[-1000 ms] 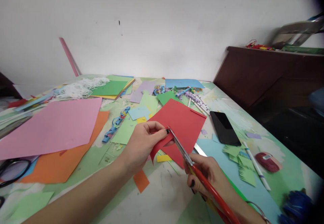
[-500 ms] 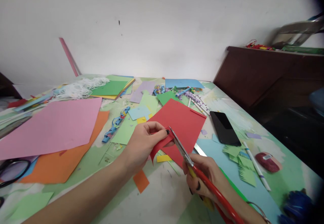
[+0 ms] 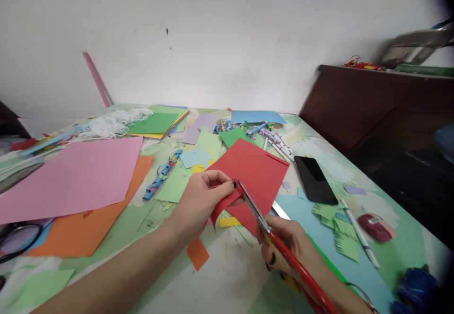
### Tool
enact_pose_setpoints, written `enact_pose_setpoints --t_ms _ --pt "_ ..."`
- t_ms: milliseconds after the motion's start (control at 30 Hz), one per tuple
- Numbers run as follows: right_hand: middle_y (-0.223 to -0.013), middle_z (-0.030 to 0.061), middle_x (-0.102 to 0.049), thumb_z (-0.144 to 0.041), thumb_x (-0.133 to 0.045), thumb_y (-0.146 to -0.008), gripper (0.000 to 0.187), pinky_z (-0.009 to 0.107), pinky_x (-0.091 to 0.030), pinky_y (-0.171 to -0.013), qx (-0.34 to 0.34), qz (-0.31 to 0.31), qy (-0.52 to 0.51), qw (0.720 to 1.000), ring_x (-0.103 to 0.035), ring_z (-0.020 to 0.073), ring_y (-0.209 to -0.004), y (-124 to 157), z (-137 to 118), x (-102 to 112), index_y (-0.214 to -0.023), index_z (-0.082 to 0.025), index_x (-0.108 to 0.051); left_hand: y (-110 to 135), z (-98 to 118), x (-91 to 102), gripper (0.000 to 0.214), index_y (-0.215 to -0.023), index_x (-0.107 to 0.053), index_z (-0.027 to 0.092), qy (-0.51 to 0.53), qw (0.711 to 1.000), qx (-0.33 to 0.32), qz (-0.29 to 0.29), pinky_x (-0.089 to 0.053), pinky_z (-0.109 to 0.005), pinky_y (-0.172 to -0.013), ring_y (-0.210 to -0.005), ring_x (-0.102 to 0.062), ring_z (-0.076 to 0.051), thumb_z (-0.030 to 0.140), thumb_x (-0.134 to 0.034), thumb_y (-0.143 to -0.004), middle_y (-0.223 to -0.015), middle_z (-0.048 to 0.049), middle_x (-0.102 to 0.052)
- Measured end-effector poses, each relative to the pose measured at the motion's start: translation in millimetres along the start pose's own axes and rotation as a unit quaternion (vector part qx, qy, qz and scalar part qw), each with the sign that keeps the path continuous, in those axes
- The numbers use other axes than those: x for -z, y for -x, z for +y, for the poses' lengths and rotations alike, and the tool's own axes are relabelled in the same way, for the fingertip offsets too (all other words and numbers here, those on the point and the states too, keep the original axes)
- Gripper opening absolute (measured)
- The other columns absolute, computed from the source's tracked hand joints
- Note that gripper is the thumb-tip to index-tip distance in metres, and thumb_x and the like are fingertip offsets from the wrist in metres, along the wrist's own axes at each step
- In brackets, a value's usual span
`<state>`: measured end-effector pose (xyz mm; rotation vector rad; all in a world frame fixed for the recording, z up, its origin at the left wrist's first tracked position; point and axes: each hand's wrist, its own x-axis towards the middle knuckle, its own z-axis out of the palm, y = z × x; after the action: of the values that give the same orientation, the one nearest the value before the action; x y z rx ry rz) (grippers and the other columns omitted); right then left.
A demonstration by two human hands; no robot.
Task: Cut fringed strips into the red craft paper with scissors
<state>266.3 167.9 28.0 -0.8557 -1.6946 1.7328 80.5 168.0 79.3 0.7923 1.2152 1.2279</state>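
My left hand (image 3: 207,196) pinches a small piece of red paper (image 3: 224,204) between thumb and fingers, with its lower end curling down. My right hand (image 3: 283,243) grips scissors (image 3: 292,262) with red and yellow handles. Their blades point up and left, and the tips are at the red piece beside my left thumb. Under and beyond both hands lies a larger red sheet (image 3: 248,162) with a narrow strip along its right edge. A yellow paper strip (image 3: 230,222) and an orange paper square (image 3: 197,254) lie just below the hands.
Pink paper (image 3: 81,177) overlaps orange paper (image 3: 106,224) at left. A decorated blue paper roll (image 3: 162,174) lies between them and my left hand. To the right are a black phone (image 3: 315,180), fringed green paper pieces (image 3: 344,238), a white stick (image 3: 360,233) and a red-pink object (image 3: 375,226).
The fingers of my right hand and the scissor handles have shifted slightly, the handles closing a little. My left hand and the red piece stay in nearly the same place.
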Motion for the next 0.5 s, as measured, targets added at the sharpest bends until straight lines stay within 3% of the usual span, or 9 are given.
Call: enact_pose_setpoints --t_ms 367,500 --pt "-0.052 -0.0061 -0.036 -0.068 -0.07 -0.061 0.056 0.021 -0.02 -0.041 -0.023 0.02 0.031 0.999 -0.03 0.0076 -0.047 2.2 1.6 2.2 -0.063 -0.018 -0.045 -0.3 1.0 0.0 0.014 -0.063 -0.06 0.013 -0.009 1.0 0.001 0.002 -0.055 -0.023 -0.068 -0.073 -0.07 -0.017 0.018 -0.067 -0.074 -0.068 -0.0041 -0.07" --pt "-0.052 -0.0067 -0.034 -0.064 -0.07 -0.065 0.052 0.02 -0.018 -0.04 -0.019 0.018 0.026 0.999 -0.026 0.0069 -0.046 2.3 3.3 2.1 -0.065 -0.018 -0.045 0.6 2.3 -0.2 0.015 -0.062 -0.059 0.014 -0.012 1.0 0.005 0.007 -0.054 -0.022 -0.065 -0.073 -0.07 -0.018 0.017 -0.067 -0.074 -0.069 -0.0049 -0.07"
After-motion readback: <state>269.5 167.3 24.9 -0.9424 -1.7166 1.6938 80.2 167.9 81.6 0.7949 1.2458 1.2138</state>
